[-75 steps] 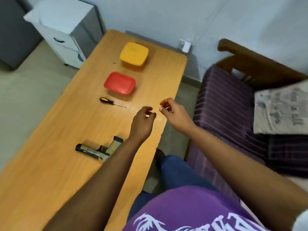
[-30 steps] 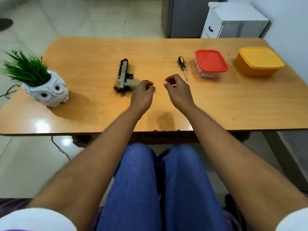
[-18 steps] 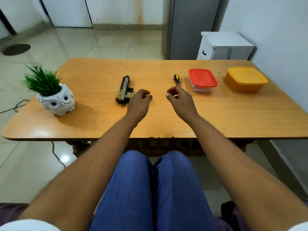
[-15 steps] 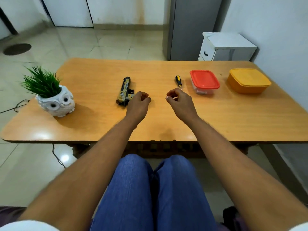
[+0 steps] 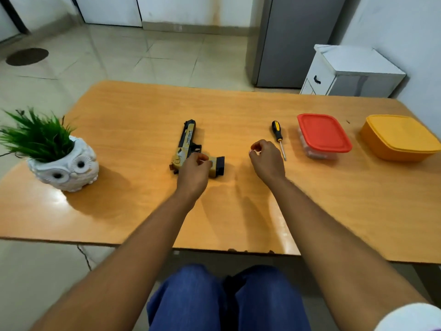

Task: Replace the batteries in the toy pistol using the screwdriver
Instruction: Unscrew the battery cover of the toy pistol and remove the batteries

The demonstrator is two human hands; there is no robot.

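Loosely curled, my left hand (image 5: 193, 174) hung over the grip of the toy pistol (image 5: 188, 144), its fingertips at or just above the tan plastic; whether they had closed on it I could not tell. My right hand (image 5: 267, 161) was curled too, thumb meeting the forefinger, and held nothing, poised above the table (image 5: 143, 111) just beside the screwdriver (image 5: 278, 137).

The toy pistol lay flat on its side, a hard moulded thing in black and sandy tan, its long boxy slide pointing away from me and its stubby grip, capped with a black block, jutting to my right. The screwdriver lay near it on the right, apart from it: a rounded black-and-yellow handle at the far end, a thin bright metal shaft running toward me.

Beyond the screwdriver sat a clear plastic box with a red lid (image 5: 323, 132), rounded at its corners, and further right a yellow plastic tub (image 5: 401, 139) of the same soft-cornered shape. At my far left stood a glossy white owl-shaped ceramic pot (image 5: 64, 167) filled with spiky green artificial grass (image 5: 35, 134). The tabletop was smooth, orange-toned wood laminate with a sheen. Past it stood a white cabinet (image 5: 350, 72) on pale floor tiles.
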